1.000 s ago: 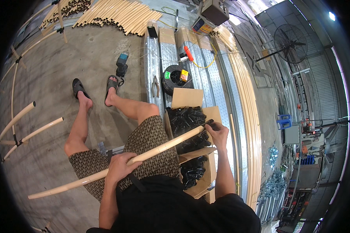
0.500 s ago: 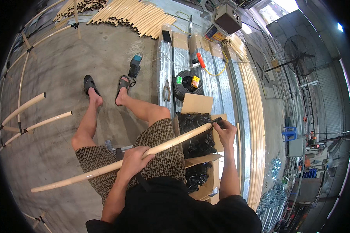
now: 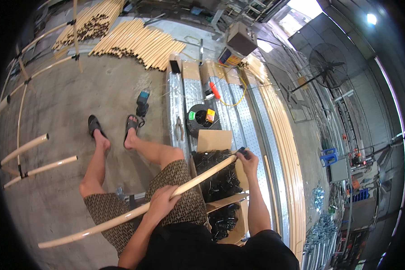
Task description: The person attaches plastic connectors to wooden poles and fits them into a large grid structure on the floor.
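Observation:
A long cream-coloured pipe (image 3: 202, 176) lies slantwise across my lap. My left hand (image 3: 163, 202) is wrapped round its middle. At its far right end sits a black fitting (image 3: 241, 150), pinched by the fingers of my right hand (image 3: 248, 164); the fingers partly cover it. Beneath that end stands an opened cardboard box (image 3: 215, 140) with its flaps up. Black fittings (image 3: 218, 182) fill it, and more lie in the nearer compartment or box beside my right forearm.
Long wrapped metal profiles (image 3: 175, 99) run along my right, bearing a black wire spool (image 3: 194, 126), pliers (image 3: 179, 129) and a red-orange tool (image 3: 214, 90). A cordless drill (image 3: 142, 103) stands near my foot. Pipe frames (image 3: 49, 168) rise at left; stacked pipes (image 3: 135, 42) lie beyond.
My view has tilted, so the surroundings sit lower and more to the left in the picture. Both hands keep their hold on the pipe and its fitting.

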`<state>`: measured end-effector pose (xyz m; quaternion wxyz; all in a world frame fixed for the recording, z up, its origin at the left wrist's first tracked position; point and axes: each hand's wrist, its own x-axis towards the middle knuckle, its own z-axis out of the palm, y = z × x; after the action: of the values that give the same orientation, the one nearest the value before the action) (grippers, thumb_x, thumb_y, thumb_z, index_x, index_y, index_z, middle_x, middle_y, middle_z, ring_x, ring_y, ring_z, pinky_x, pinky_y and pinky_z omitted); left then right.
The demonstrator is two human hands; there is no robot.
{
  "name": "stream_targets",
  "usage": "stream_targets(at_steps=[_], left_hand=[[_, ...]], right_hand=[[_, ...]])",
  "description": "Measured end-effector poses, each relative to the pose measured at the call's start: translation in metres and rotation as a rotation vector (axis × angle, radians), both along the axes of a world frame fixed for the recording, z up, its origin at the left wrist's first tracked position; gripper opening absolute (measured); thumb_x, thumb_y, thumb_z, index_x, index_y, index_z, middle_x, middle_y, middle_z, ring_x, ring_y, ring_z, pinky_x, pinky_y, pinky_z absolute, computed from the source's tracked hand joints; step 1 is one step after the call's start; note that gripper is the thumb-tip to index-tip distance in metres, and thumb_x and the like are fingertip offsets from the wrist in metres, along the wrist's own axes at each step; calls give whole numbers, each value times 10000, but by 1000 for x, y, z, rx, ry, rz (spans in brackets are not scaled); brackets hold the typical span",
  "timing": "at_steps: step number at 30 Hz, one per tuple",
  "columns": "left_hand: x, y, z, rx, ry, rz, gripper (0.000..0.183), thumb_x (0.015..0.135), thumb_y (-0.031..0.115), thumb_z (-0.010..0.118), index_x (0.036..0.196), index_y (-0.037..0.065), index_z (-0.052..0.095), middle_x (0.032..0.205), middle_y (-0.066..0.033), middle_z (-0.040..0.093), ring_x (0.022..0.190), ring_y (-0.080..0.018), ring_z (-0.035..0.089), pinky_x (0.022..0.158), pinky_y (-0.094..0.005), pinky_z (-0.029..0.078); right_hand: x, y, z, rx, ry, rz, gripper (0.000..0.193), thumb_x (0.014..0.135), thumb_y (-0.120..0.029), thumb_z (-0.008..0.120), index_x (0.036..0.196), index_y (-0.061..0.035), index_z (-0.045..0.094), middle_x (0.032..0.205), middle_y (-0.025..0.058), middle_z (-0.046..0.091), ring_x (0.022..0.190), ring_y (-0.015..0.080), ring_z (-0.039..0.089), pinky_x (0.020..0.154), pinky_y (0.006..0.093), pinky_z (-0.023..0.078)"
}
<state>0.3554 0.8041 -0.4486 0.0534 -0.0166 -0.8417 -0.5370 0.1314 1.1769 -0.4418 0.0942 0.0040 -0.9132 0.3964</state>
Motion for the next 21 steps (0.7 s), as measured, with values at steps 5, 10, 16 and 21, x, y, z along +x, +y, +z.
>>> stream_targets(at_steps=[5,10,16,21], left_hand=[[70,-109,32,-289,-243,-28,498,771,272,855,1180,28,709,1171,-194,674,1110,-394,626,992,-474,478],[175,-235,22,-370,-483,299,613,692,272,900,1177,-29,677,1159,-216,675,1130,-419,627,1014,-467,476],[262,-303,-24,-618,-1022,97,770,805,611,798,1331,75,631,1177,-281,697,1136,-442,656,969,-532,504],[266,-280,-22,-610,-917,223,594,891,504,745,1275,57,669,1151,-289,698,1120,-456,655,941,-517,524]], right_hand=[[16,-37,15,51,6,-73,405,854,-275,827,1069,56,735,894,155,765,802,210,716,745,354,546],[9,-28,6,70,1,-58,424,838,-317,825,1097,9,744,894,181,757,778,275,724,730,387,543],[6,-51,29,151,-46,-40,364,838,-265,829,1047,23,755,793,148,738,696,197,675,654,359,516],[-1,-28,41,57,-130,32,418,826,-284,839,1108,10,748,827,140,755,716,195,685,668,364,525]])
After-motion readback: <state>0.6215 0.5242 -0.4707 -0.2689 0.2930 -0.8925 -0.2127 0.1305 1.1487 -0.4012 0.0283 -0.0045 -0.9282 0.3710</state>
